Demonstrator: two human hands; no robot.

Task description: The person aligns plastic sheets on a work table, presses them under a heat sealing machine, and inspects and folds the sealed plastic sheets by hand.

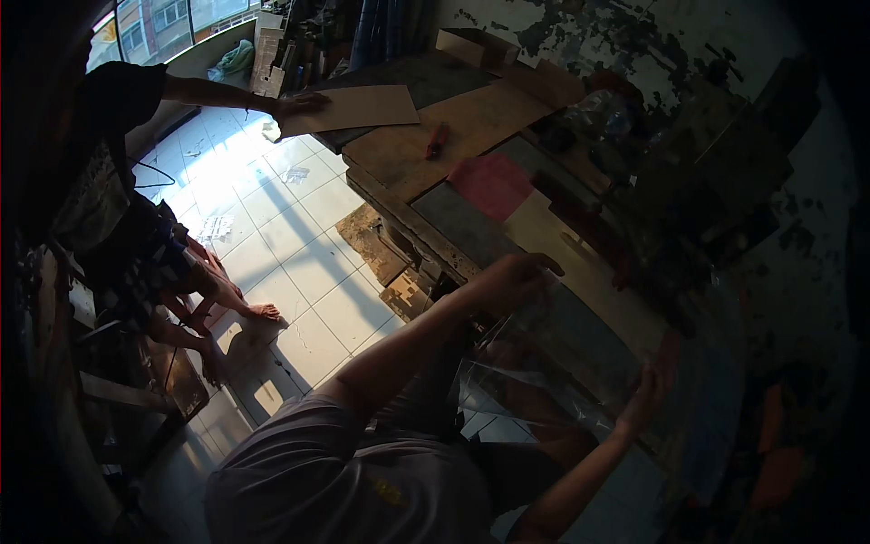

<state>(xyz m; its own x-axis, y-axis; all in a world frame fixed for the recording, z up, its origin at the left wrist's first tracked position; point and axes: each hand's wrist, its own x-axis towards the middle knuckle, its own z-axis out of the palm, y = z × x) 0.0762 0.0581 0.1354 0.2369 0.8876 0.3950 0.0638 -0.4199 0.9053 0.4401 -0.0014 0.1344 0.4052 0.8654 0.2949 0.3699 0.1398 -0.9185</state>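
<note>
Hands well apart here, and the left hand (pixel 515 283) has its fingers curled shut on the upper edge of a clear plastic sheet (pixel 517 381). Over to the right hand (pixel 645 397), at the other end of the plastic — fingers along the margin, but it's so dark there that I can't tell whether they pinch it or merely touch. The sheet itself hangs between the hands at the near side of the tabletop (pixel 453 220), its lower part drooping in folds above the person's legs.

Light stuff, I'd judge, floppy and slick, apt to crease or cling; best taken by two far corners, fingertips and thumb, with gentle tension between.

Just beyond the hands, a pale strip of board (pixel 555 234) lies lengthwise, a pinkish-red piece (pixel 490 185) at its end. Farther along, a small red tool (pixel 437 142) rests on a brown board (pixel 399 161). And at the far end — a co-worker's hand (pixel 304 102) on a flat cardboard sheet (pixel 367 109), with bright tiled floor (pixel 313 263) below.
</note>
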